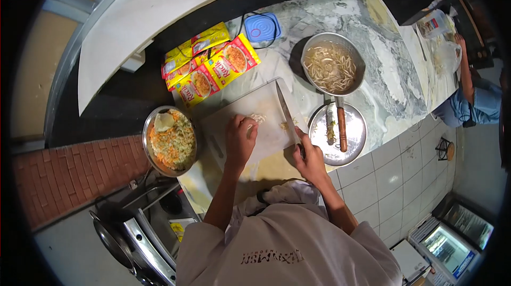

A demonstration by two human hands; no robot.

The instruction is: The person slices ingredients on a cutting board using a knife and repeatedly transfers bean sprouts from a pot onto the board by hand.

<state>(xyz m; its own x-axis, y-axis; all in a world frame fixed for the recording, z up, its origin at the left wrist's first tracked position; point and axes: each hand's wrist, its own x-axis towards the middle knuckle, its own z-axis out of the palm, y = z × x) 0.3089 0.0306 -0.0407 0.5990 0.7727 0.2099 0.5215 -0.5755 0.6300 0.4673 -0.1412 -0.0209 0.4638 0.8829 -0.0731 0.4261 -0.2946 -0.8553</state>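
Observation:
A white cutting board [239, 106] lies on the marble counter in front of me. My left hand [241, 139] rests on it with curled fingers, beside small pale chopped pieces [258, 119]. What its fingertips hold, if anything, is too small to name. In my right hand [310, 155] is the handle of a knife [283, 106], whose long blade points away from me over the board's right part. A few brownish bits [289, 125] lie near the blade.
Left of the board stands a bowl of chopped vegetables [173, 142]. Yellow-red packets [213, 70] and a blue lid [262, 26] lie behind. To the right are a pot of pale strips in liquid [330, 68] and a metal plate [354, 126]. A person [471, 94] stands far right.

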